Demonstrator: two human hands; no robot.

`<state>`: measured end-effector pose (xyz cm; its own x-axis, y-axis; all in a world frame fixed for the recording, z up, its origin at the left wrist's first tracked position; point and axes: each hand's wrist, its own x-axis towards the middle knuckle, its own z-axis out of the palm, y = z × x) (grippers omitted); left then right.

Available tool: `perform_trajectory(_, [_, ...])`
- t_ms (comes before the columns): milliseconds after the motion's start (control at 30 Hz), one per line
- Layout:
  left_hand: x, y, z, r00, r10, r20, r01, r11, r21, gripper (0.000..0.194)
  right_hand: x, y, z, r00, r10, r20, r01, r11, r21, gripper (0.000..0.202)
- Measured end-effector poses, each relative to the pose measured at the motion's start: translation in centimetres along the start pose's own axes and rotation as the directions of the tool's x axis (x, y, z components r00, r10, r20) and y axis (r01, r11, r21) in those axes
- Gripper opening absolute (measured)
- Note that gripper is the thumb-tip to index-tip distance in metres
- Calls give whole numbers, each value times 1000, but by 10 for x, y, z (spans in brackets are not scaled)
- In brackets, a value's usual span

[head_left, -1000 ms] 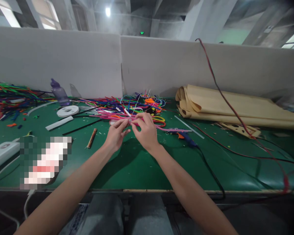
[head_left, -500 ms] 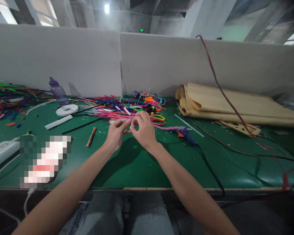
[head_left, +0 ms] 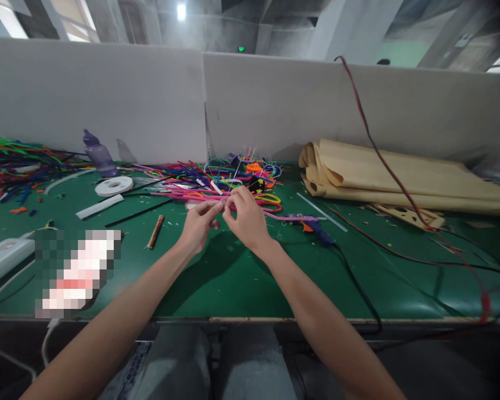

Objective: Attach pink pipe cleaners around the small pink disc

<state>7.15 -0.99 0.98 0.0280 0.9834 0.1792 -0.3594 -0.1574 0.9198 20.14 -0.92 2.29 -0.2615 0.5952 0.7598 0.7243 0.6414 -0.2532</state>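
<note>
My left hand is closed in a pinch, thumb and forefinger pressed together at the middle of the table. Close against its fingertips, my right hand pinches too. Whatever sits between the fingers is too small or hidden to name. A thin pale strand rises just above my right hand; I cannot tell whether it is held. Behind both hands lies a heap of pink pipe cleaners. One pink stem runs out from behind my right hand to a blue glue gun.
On the green table lie a white tape roll, a brown stick and a white power strip. A purple bottle stands at the back left. Rolled brown paper lies right, with a red-black cable hanging before it.
My hands stay almost in place, with the right fingers shifted slightly. The pink stems right of my right hand look thinner and lie a little differently over the glue gun.
</note>
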Motion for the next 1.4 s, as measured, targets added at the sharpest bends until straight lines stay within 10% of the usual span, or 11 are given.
perform_trajectory(1133, [4, 3, -5, 980, 131, -151, -131, 991, 14, 19, 6, 5, -17, 998, 51, 44, -58, 979, 195, 13])
perform_trajectory(1267, [6, 3, -9, 991, 94, -100, -91, 995, 36, 21, 13, 13, -26, 981, 118, 155, -159, 944, 288, 13])
perform_trajectory(1400, [7, 6, -13, 1000, -10, 19, 10, 1000, -17, 19, 14, 21, -35, 874, 217, 434, -443, 723, 530, 14])
